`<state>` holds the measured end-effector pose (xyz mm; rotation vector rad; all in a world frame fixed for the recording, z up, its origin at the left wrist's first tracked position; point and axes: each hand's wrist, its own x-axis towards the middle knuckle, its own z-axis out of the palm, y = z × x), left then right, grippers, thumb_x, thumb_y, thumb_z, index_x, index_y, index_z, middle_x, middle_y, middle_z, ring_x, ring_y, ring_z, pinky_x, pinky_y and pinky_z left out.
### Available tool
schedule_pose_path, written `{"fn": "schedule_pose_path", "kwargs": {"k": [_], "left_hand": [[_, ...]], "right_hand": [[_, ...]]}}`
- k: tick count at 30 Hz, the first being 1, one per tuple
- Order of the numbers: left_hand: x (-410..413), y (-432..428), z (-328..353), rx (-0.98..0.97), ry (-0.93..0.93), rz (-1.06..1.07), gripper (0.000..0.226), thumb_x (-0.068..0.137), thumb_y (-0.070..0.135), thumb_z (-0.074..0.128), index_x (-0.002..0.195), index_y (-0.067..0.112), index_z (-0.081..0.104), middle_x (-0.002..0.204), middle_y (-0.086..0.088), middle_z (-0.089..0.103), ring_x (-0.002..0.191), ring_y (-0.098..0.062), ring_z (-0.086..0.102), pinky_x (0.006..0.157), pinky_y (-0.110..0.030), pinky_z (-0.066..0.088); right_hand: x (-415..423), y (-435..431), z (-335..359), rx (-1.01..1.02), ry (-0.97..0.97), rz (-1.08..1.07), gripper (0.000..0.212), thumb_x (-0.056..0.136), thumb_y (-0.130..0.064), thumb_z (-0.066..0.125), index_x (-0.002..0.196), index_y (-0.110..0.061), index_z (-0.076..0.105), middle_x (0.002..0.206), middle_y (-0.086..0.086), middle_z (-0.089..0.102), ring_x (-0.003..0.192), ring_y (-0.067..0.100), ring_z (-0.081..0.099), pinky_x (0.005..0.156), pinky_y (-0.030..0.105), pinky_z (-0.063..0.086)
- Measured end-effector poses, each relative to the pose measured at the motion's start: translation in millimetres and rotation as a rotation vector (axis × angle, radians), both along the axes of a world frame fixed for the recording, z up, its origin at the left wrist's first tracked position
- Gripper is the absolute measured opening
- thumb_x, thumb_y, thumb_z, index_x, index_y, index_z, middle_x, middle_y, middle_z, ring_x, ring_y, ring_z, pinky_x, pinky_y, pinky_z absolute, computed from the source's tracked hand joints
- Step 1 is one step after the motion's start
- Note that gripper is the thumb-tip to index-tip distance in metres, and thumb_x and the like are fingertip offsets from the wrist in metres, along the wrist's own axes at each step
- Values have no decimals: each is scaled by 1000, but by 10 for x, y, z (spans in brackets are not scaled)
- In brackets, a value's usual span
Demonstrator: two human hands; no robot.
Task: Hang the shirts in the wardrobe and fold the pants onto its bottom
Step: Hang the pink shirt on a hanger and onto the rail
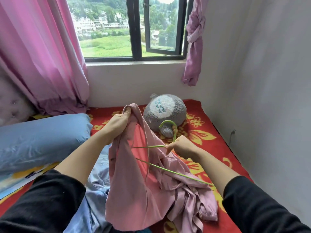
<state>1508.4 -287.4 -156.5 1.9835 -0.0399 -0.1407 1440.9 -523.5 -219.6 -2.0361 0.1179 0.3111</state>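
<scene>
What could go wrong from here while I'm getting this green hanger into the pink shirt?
The left hand grips the pink shirt bunched, so the green hanger in the right hand may snag fabric or miss the opening. Its hook is close to the plush toy and could catch it. Its lower arm lies over the mauve garment and might drag that up too.
</scene>
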Motion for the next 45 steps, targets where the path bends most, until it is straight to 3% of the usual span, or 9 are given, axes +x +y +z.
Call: {"fn": "schedule_pose_path", "kwargs": {"k": [3,7,10,16,20,26,33,37,45], "left_hand": [[-110,-19,-16,-45,48,-95,42,94,53,43,102,18,64,94,-1,66,83,-11,63,76,-24,49],[-419,1,19,32,254,-529,19,86,40,63,73,26,67,63,12,60,51,-5,56,45,-16,43],[-510,103,88,19,430,-732,35,81,36,69,111,18,65,90,-5,72,75,-19,70,55,-25,54],[-258,101,-152,750,-512,-275,47,81,13,61,127,21,60,124,-2,57,119,-22,45,105,-33,35],[-250,-85,-412,992,-416,-378,23,91,24,44,104,13,60,111,-11,56,113,-30,47,106,-40,28],[-302,-36,-353,628,-395,-372,30,70,23,30,59,2,48,73,-14,59,82,-32,54,80,-35,37],[-519,-103,-238,307,-400,-429,21,65,14,37,45,12,30,55,-12,40,58,-15,38,70,-40,36],[-605,-95,-155,289,-390,-505,23,64,11,40,46,14,27,54,-4,34,55,-10,32,76,-44,37],[-623,139,-236,215,-223,-423,15,56,13,40,49,1,34,53,-2,26,51,-10,23,48,-25,20]], "right_hand": [[23,113,-21,141,-82,-87,29,83,-18,67,55,-14,73,43,0,24,35,11,21,37,18,18],[22,251,-84,130,-168,-180,33,84,-18,66,51,-14,64,36,-10,32,37,6,25,41,24,20],[-18,235,-59,239,-196,-210,39,79,-14,66,43,-18,50,37,-9,34,38,8,25,40,22,18],[-182,258,-13,379,-223,-203,44,83,-12,65,41,-16,54,39,-6,31,36,7,22,38,19,17],[-315,435,26,412,-159,-158,14,77,-11,63,64,-7,64,38,-9,33,35,6,23,38,16,17],[-381,429,44,832,211,-67,34,77,-6,28,70,-8,61,56,5,46,41,10,34,34,15,24],[-367,509,-36,86,46,314,27,84,-6,66,105,9,58,81,6,58,64,6,49,50,14,38],[-348,627,0,260,-62,323,19,74,-10,55,57,-20,54,43,-23,52,45,-12,47,50,2,36],[-243,594,-57,645,92,168,8,86,-10,64,80,-8,60,69,7,54,56,12,49,52,24,41]]}}
